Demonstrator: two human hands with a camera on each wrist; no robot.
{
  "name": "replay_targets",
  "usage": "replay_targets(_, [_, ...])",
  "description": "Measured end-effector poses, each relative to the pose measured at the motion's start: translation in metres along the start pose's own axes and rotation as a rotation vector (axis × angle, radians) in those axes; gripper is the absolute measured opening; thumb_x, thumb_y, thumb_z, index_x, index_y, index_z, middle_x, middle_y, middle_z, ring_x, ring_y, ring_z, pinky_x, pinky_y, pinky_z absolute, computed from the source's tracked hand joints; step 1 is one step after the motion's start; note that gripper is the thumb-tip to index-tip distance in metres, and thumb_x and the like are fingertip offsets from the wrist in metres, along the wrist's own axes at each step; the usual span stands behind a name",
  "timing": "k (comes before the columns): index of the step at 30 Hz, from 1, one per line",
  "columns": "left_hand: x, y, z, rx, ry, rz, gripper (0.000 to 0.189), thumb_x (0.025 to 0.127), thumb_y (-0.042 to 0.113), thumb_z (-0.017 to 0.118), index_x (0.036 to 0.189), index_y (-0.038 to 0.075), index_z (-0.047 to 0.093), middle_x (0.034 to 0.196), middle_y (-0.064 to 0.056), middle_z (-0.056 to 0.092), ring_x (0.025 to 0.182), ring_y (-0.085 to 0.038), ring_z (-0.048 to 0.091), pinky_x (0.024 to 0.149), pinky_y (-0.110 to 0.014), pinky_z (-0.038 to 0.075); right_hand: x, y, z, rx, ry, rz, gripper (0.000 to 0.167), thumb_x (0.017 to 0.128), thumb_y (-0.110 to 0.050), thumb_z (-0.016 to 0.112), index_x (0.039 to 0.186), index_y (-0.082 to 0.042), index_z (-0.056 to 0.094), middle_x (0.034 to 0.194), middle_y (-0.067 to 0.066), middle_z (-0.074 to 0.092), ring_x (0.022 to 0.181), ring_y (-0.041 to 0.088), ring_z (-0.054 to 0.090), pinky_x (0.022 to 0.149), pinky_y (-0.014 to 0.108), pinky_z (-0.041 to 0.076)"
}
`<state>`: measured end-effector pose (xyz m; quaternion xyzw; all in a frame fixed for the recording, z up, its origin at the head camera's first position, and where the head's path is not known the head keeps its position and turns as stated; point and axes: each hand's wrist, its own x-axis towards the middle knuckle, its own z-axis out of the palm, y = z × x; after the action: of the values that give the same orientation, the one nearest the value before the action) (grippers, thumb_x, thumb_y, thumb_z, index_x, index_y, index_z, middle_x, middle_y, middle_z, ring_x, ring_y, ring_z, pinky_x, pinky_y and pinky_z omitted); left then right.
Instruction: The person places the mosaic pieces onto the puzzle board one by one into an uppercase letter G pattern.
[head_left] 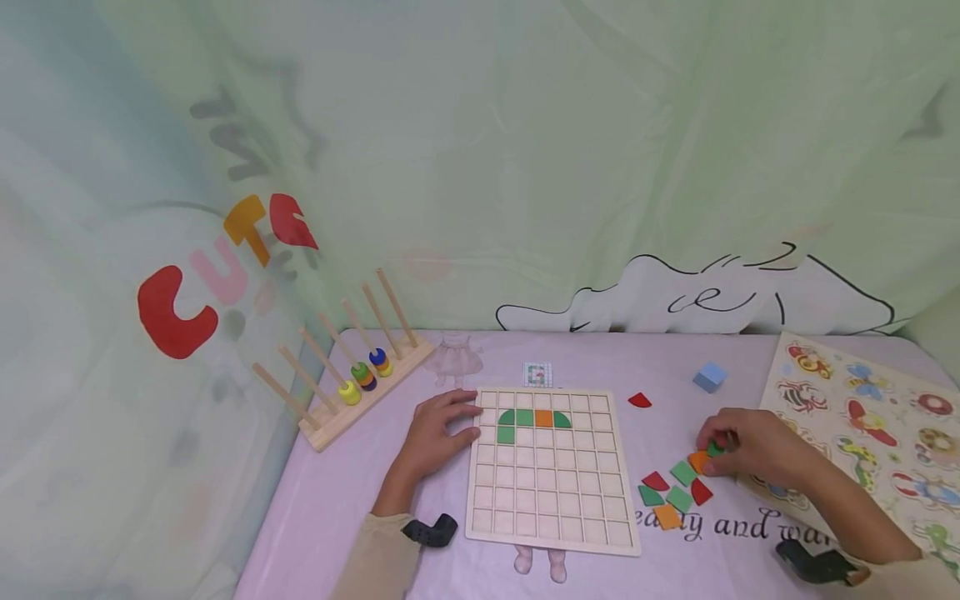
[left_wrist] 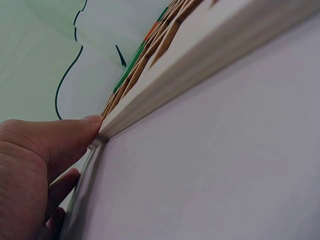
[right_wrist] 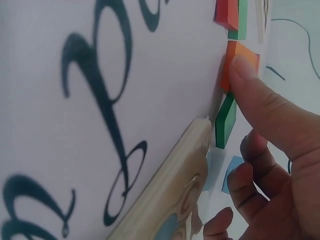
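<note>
My left hand (head_left: 438, 433) rests at the left edge of a wooden grid board (head_left: 555, 546), fingertips on its rim. In the left wrist view the thumb (left_wrist: 75, 132) touches the board's edge. Along the board's upper rows lie green squares (head_left: 506, 434), an orange square (head_left: 543, 418) and green quarter-round tiles (head_left: 562, 419). At the loose pile my right hand (head_left: 757, 446) reaches down, its thumb (right_wrist: 247, 72) on an orange square tile (right_wrist: 232, 75). Just beside that lies a green tile (right_wrist: 226, 122), with the loosely bent fingers spread near it.
A wooden peg stand (head_left: 360, 396) with coloured rings stands back left. Above the board lies a small pattern card (head_left: 537, 374). A red tile (head_left: 640, 401) and blue block (head_left: 709, 377) lie to the right; an insect puzzle board (head_left: 840, 417) fills the far right. More tiles (head_left: 679, 499) surround the right hand.
</note>
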<state>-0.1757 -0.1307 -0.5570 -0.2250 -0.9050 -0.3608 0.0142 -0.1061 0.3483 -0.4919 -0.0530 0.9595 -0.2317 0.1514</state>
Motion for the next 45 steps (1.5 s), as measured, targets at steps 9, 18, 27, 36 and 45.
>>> replay_targets(9, [0.000, 0.001, -0.001, 0.018, -0.013, -0.003, 0.032, 0.089, 0.028, 0.077, 0.121, 0.022, 0.076, 0.144, 0.006, 0.062, 0.142, -0.020, 0.050, 0.118, -0.054, 0.032, 0.001, -0.003, 0.000, 0.009, 0.010, -0.015, 0.029, 0.074, -0.035, 0.090, 0.086, -0.022, 0.067, 0.080, -0.003, 0.055, 0.082, 0.016, 0.050, 0.061, 0.024, 0.038])
replay_targets(18, [0.000, 0.000, 0.000, 0.009, 0.005, 0.007, 0.031, 0.089, 0.026, 0.077, 0.119, 0.021, 0.076, 0.143, 0.005, 0.063, 0.141, -0.022, 0.051, 0.117, -0.056, 0.033, 0.003, -0.029, 0.001, 0.080, 0.046, -0.117, 0.023, 0.081, -0.029, 0.086, 0.087, -0.024, 0.064, 0.079, -0.006, 0.056, 0.080, 0.010, 0.051, 0.062, 0.021, 0.043])
replay_targets(27, [0.000, 0.000, 0.000, 0.007, 0.001, 0.003, 0.031, 0.089, 0.027, 0.077, 0.119, 0.020, 0.076, 0.143, 0.005, 0.063, 0.141, -0.021, 0.051, 0.117, -0.054, 0.032, 0.022, -0.057, 0.012, 0.160, 0.064, -0.205, 0.015, 0.088, -0.021, 0.080, 0.100, -0.025, 0.071, 0.088, -0.009, 0.064, 0.083, 0.007, 0.055, 0.072, 0.019, 0.052])
replay_targets(36, [0.000, 0.000, 0.000, 0.000, -0.004, 0.008, 0.031, 0.089, 0.027, 0.077, 0.120, 0.021, 0.076, 0.143, 0.004, 0.062, 0.141, -0.022, 0.051, 0.117, -0.054, 0.032, 0.048, -0.090, 0.033, 0.254, 0.042, -0.249, 0.014, 0.090, -0.021, 0.078, 0.103, -0.022, 0.075, 0.092, -0.008, 0.068, 0.084, 0.010, 0.057, 0.073, 0.020, 0.052])
replay_targets(45, [0.000, -0.001, -0.001, 0.009, -0.006, 0.018, 0.032, 0.089, 0.028, 0.077, 0.120, 0.021, 0.076, 0.144, 0.004, 0.062, 0.141, -0.022, 0.051, 0.116, -0.055, 0.033, 0.061, -0.126, 0.048, 0.351, -0.010, -0.281, 0.013, 0.089, -0.022, 0.079, 0.102, -0.021, 0.075, 0.094, -0.006, 0.069, 0.086, 0.015, 0.058, 0.075, 0.021, 0.052])
